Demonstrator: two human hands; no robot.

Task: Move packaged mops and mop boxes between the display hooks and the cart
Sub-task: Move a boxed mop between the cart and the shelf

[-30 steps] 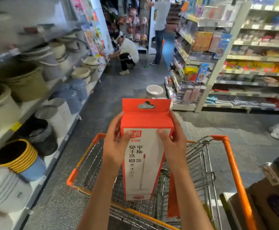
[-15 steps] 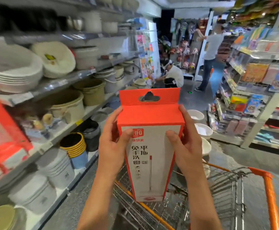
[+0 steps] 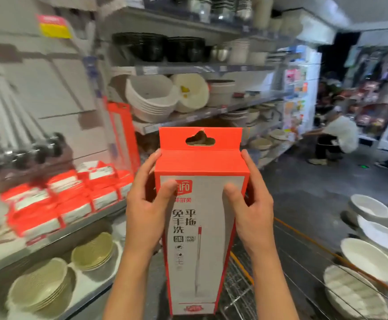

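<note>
Both hands hold the red-and-white mop box (image 3: 200, 218) upright at chest height above the wire cart (image 3: 239, 289): the left hand (image 3: 145, 213) and right hand (image 3: 250, 213) each clamp a side edge, thumbs pressed on its front, fingers wrapped behind, forearms raised.

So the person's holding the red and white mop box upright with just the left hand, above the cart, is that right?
Not quite. The head view shows both hands on the mop box: the left hand grips its left side and the right hand its right side. The rest holds: the box is upright, above the cart.
</note>
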